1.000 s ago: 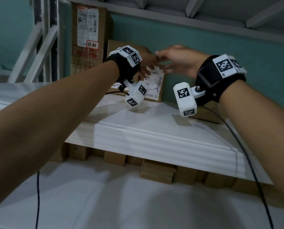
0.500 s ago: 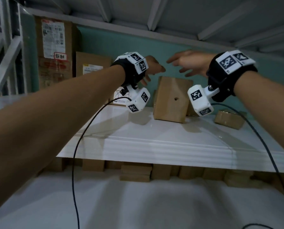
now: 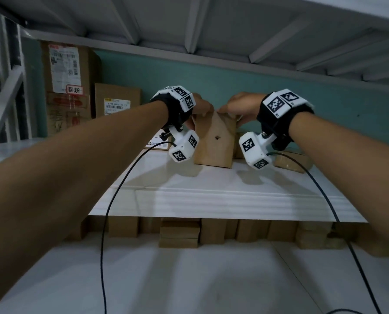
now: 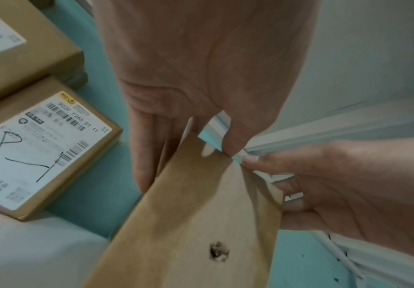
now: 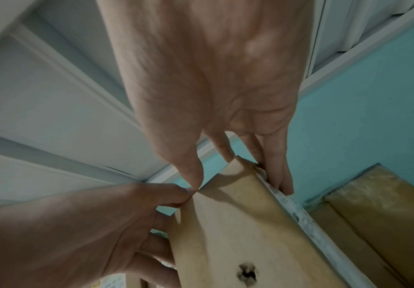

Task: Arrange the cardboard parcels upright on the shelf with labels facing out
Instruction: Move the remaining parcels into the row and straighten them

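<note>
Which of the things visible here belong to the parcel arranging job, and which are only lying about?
Part of the job:
- plain parcel with a hole, gripped at its top by left hand and right hand
- labelled parcels standing at the back
- shelf

Lying about:
- cables
- boxes on the lower level

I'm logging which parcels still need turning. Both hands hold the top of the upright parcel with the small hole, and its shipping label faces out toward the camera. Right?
Not quite. Both the left hand and right hand do hold the top of the upright parcel, but the head view shows its outward face is bare cardboard with the hole, no label.
</note>
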